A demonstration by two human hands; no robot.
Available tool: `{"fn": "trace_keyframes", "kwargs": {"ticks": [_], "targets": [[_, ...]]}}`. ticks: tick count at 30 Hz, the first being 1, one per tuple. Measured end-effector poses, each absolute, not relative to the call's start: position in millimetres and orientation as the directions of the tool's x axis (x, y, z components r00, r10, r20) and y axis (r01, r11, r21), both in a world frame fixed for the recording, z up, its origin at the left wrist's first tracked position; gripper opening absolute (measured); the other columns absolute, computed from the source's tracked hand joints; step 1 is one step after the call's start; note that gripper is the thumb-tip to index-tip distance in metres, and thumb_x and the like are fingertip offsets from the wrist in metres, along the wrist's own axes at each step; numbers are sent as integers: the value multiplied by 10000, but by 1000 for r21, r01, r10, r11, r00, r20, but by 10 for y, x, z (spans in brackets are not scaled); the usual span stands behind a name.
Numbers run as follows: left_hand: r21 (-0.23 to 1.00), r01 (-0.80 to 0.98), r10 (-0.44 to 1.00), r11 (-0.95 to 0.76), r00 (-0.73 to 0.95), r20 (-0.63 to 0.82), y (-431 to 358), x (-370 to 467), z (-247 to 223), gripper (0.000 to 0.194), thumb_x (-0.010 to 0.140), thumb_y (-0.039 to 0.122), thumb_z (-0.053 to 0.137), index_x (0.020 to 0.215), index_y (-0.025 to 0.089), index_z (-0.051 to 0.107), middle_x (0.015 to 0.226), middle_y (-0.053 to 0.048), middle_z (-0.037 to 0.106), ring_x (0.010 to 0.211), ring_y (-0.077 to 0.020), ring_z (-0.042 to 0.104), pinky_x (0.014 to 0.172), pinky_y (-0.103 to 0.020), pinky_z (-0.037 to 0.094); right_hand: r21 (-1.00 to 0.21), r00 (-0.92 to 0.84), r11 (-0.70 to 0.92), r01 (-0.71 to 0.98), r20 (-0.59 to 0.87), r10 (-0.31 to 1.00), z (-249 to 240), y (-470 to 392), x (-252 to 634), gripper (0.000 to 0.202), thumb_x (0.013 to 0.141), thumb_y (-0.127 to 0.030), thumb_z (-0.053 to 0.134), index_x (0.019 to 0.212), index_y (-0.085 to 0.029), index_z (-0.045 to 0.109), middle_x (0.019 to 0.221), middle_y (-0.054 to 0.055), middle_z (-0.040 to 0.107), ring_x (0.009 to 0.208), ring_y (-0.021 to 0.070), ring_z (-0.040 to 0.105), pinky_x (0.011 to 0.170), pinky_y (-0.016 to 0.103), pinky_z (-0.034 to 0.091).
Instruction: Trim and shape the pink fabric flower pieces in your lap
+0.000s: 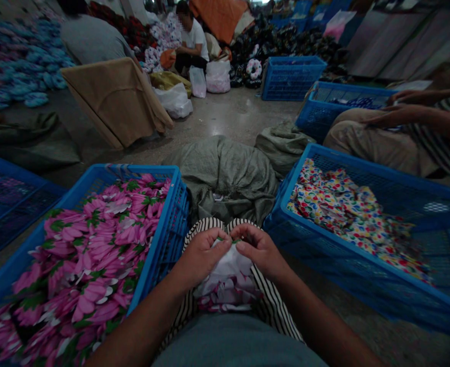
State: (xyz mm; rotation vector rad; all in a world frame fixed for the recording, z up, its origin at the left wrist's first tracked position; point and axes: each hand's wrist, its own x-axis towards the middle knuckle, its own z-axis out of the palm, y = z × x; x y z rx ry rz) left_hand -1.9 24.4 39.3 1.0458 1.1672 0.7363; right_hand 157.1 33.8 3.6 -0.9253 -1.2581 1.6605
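Note:
Over my lap, my left hand (201, 256) and my right hand (262, 251) meet with thumbs and forefingers pinched together. Between them they grip the top edge of a white-backed fabric piece (230, 266), with a bit of green showing at the fingertips. Its lower part hangs toward my lap. More pink and white fabric pieces (225, 296) lie there on my striped trousers (276, 300). To the left, a blue crate (174, 178) is heaped with pink petal-shaped cloth pieces (106, 244) with green ends.
On the right stands a blue crate (363, 239) of colourful printed fabric pieces (335, 204). A grey-green sack (225, 168) lies ahead of my knees. A co-worker's hands (395, 114) are at the far right. Beyond are a cloth-draped chair (110, 97), another blue crate (292, 79) and two more people.

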Motion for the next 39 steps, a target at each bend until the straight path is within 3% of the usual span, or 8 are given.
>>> {"fn": "trace_keyframes", "kwargs": {"ticks": [3,7,10,16,19,22,34,39], "targets": [[941,113,901,319,273,-338,254,-28,413,197,689,336,634,742,155,578,620,39,541,527,-87,467,503,-194,341,-971,-344,-139,-193,-66,937,72,351,1581,174,709,-308,644,682,-161,555,604,-31,485,534,85,412,489,195,318],[884,-48,811,466,422,-405,247,-45,364,234,647,298,677,779,141,563,651,24,564,566,-98,500,539,-202,368,-962,-276,-182,-203,-122,953,75,330,1566,204,688,-318,645,644,-165,518,550,-47,458,474,76,372,439,187,290],[855,-151,831,496,369,-417,210,-12,319,192,678,280,653,707,139,526,601,39,532,520,-73,469,509,-184,364,-977,-222,-149,-152,-113,969,42,318,1548,191,712,-318,610,643,-170,510,520,-60,427,461,77,358,441,191,294],[808,-245,840,535,251,-480,183,45,364,217,673,297,649,760,144,523,568,37,546,435,-73,469,422,-179,348,-979,-35,98,177,94,995,94,350,1644,142,764,-227,510,631,-181,493,553,-42,441,513,101,396,488,215,312],[817,-228,843,529,249,-477,202,26,384,216,661,295,660,742,142,531,568,35,553,441,-75,478,429,-181,356,-915,-117,271,299,246,962,183,333,1690,98,765,-183,524,667,-189,515,606,-27,469,554,112,420,526,231,319],[845,-164,845,508,284,-453,207,24,379,204,688,323,635,727,160,519,551,44,544,436,-81,476,424,-186,354,-885,-290,358,297,274,917,237,298,1660,34,755,-199,575,749,-193,542,666,-13,491,573,115,424,537,237,324],[923,85,886,375,260,-384,205,-23,379,379,737,482,531,539,162,482,483,36,409,453,-87,362,432,-204,283,-961,-352,132,242,40,935,278,232,1592,88,741,-221,601,745,-183,521,601,-52,428,503,77,365,472,195,291],[883,213,888,419,107,-447,157,-10,367,402,547,598,635,532,200,580,543,-25,575,592,-193,530,498,-267,412,-996,-355,-29,84,-57,933,289,118,1618,70,726,-230,569,723,-165,546,598,-44,454,530,80,401,467,175,319]]}}
